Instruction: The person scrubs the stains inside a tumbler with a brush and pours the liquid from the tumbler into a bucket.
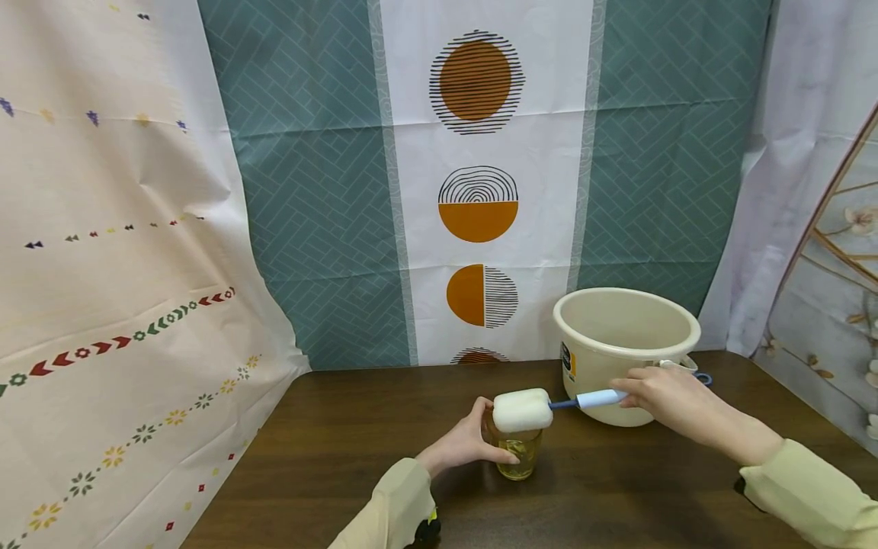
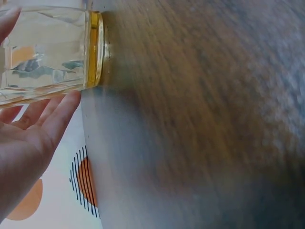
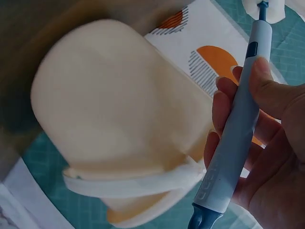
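An amber-tinted clear glass (image 1: 519,457) stands upright on the brown table. My left hand (image 1: 468,440) grips it from the left side, thumb in front and fingers behind; the left wrist view shows the glass (image 2: 47,52) close beside the fingers. My right hand (image 1: 668,396) holds a sponge bottle brush by its light-blue handle (image 3: 233,124), the thumb pressed along it. The brush lies roughly level, its white sponge head (image 1: 523,410) over the glass's mouth and hiding most of the rim. Whether sponge and rim touch, I cannot tell.
A cream bucket (image 1: 620,332) with a white handle stands at the back right, just behind the brush and my right hand. Patterned cloths (image 1: 322,191) hang behind the brown table (image 1: 357,442) and along both its sides.
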The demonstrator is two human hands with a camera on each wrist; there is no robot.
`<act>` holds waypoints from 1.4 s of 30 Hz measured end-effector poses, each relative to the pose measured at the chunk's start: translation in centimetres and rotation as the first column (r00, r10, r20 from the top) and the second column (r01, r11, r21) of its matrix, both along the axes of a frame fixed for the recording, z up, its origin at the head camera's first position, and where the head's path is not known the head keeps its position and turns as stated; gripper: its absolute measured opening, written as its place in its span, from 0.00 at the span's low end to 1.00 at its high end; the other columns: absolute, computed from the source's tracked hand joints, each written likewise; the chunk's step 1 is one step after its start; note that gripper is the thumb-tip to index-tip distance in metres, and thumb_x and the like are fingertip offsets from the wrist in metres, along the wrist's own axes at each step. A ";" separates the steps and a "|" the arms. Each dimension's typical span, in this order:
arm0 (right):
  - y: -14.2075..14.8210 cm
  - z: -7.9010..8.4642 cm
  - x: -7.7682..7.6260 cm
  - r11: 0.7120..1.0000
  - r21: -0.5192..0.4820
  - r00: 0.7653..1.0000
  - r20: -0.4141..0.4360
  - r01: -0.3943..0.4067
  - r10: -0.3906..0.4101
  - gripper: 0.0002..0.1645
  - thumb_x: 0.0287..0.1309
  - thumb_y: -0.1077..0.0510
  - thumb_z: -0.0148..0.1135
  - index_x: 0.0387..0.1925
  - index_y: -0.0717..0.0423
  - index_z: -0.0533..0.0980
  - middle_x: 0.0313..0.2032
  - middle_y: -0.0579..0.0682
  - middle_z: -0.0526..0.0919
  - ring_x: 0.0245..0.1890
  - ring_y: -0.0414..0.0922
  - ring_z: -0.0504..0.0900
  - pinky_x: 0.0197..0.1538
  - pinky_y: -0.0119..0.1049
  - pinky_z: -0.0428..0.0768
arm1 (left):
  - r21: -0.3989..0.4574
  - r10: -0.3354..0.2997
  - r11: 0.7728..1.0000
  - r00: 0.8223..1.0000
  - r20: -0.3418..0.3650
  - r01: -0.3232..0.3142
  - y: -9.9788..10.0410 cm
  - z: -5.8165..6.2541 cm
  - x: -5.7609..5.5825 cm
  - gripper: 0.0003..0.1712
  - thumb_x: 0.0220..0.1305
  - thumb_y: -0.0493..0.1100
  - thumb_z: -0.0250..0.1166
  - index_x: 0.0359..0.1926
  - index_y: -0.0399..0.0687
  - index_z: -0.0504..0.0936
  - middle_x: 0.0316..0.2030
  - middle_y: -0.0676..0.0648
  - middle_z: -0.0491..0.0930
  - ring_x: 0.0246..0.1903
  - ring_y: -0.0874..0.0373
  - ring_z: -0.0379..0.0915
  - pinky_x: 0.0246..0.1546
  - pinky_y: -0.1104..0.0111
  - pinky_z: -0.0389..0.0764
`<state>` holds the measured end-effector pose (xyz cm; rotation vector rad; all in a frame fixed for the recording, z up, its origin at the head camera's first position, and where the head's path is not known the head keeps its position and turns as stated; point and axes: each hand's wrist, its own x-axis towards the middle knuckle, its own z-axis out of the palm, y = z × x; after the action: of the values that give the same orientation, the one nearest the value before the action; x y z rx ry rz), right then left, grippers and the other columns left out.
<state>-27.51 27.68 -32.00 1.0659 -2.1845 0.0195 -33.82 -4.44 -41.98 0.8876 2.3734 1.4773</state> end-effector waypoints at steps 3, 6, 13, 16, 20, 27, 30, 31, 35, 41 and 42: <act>0.1 -0.5 0.4 1.000 -0.021 0.999 0.042 0.012 -0.011 0.12 0.42 0.51 0.68 0.28 0.49 0.75 0.22 0.33 0.65 0.20 0.32 0.64 0.20 0.30 0.64 | 0.009 -0.006 1.000 1.000 0.005 0.006 0.0 0.0 0.0 0.40 0.41 0.46 0.75 0.52 0.49 0.59 0.43 0.53 0.69 0.43 0.62 0.67 0.44 0.65 0.66; 0.1 -0.9 0.7 0.998 -0.054 0.994 0.106 0.044 -0.038 0.16 0.34 0.61 0.71 0.30 0.49 0.75 0.24 0.32 0.66 0.22 0.31 0.64 0.21 0.29 0.65 | 0.022 -0.012 1.000 1.000 0.007 0.012 0.0 0.0 0.1 0.40 0.41 0.45 0.75 0.51 0.49 0.59 0.44 0.53 0.69 0.44 0.61 0.67 0.44 0.65 0.66; 0.5 -1.4 1.2 0.988 -0.133 0.979 0.200 0.072 -0.044 0.16 0.40 0.64 0.69 0.35 0.52 0.77 0.28 0.31 0.71 0.25 0.30 0.68 0.24 0.31 0.69 | 0.041 -0.028 0.999 0.999 0.028 0.026 -0.1 0.0 0.2 0.38 0.43 0.44 0.74 0.50 0.49 0.59 0.45 0.51 0.70 0.44 0.60 0.68 0.43 0.66 0.67; 0.8 -1.6 1.2 0.984 -0.178 0.983 0.185 0.031 0.003 0.18 0.39 0.67 0.69 0.36 0.54 0.77 0.30 0.32 0.72 0.27 0.30 0.69 0.29 0.28 0.69 | 0.037 -0.035 0.999 0.999 0.021 0.035 -0.1 0.0 0.1 0.38 0.44 0.44 0.74 0.51 0.48 0.60 0.46 0.51 0.70 0.43 0.61 0.68 0.41 0.66 0.69; 1.6 -1.8 1.2 0.970 -0.238 0.987 0.141 -0.043 0.079 0.21 0.36 0.71 0.69 0.37 0.55 0.77 0.30 0.33 0.73 0.28 0.31 0.69 0.34 0.22 0.66 | 0.018 -0.032 0.999 0.999 0.013 0.032 -0.1 0.0 0.1 0.38 0.44 0.46 0.74 0.51 0.47 0.59 0.46 0.52 0.70 0.42 0.62 0.68 0.41 0.66 0.69; 3.6 -2.4 1.5 0.952 -0.304 0.984 0.151 -0.042 0.092 0.22 0.35 0.71 0.69 0.38 0.55 0.77 0.28 0.34 0.74 0.26 0.31 0.70 0.30 0.21 0.65 | 0.015 -0.031 0.999 1.000 0.005 0.030 -0.1 0.1 -0.1 0.38 0.44 0.46 0.74 0.51 0.47 0.59 0.46 0.52 0.71 0.42 0.61 0.68 0.41 0.66 0.69; 4.5 -3.0 1.9 0.946 -0.325 0.983 0.169 -0.012 0.070 0.21 0.36 0.70 0.69 0.37 0.56 0.77 0.27 0.33 0.75 0.25 0.31 0.70 0.29 0.21 0.65 | 0.009 -0.032 0.999 0.999 0.002 0.032 0.0 0.2 -0.1 0.38 0.44 0.46 0.74 0.51 0.47 0.59 0.46 0.52 0.71 0.41 0.61 0.68 0.40 0.66 0.69; 4.9 -3.2 2.0 0.945 -0.328 0.983 0.172 -0.002 0.062 0.21 0.36 0.69 0.70 0.37 0.56 0.78 0.27 0.33 0.75 0.25 0.31 0.70 0.29 0.21 0.65 | 0.010 -0.033 0.999 0.999 0.004 0.033 0.0 0.2 0.0 0.38 0.44 0.46 0.74 0.51 0.47 0.59 0.46 0.52 0.71 0.41 0.61 0.68 0.40 0.66 0.69; 6.6 -4.3 2.0 0.944 -0.330 0.982 0.179 0.009 0.053 0.20 0.35 0.69 0.70 0.36 0.58 0.78 0.27 0.33 0.74 0.24 0.30 0.67 0.26 0.22 0.63 | 0.010 -0.035 0.999 0.999 0.005 0.035 0.0 0.2 0.0 0.38 0.45 0.46 0.73 0.51 0.46 0.59 0.45 0.52 0.70 0.41 0.62 0.68 0.40 0.67 0.69; 8.9 -6.0 1.8 0.944 -0.329 0.979 0.200 0.025 0.044 0.21 0.33 0.69 0.71 0.36 0.57 0.78 0.28 0.32 0.74 0.24 0.30 0.66 0.25 0.22 0.62 | 0.018 -0.042 0.999 0.999 0.003 0.042 0.1 0.1 0.0 0.38 0.45 0.44 0.73 0.51 0.45 0.59 0.45 0.51 0.70 0.42 0.61 0.68 0.41 0.66 0.69; 9.1 -6.3 1.7 0.945 -0.327 0.979 0.201 0.024 0.045 0.21 0.33 0.69 0.71 0.35 0.57 0.78 0.28 0.32 0.75 0.25 0.30 0.67 0.26 0.21 0.63 | 0.019 -0.044 0.999 0.999 0.002 0.044 0.1 0.1 0.0 0.38 0.45 0.44 0.73 0.51 0.44 0.59 0.45 0.51 0.70 0.42 0.61 0.68 0.41 0.66 0.69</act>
<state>-25.79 36.82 -38.26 0.9164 -2.2541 0.5035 -33.87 -4.36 -41.90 0.9355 2.3262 1.4855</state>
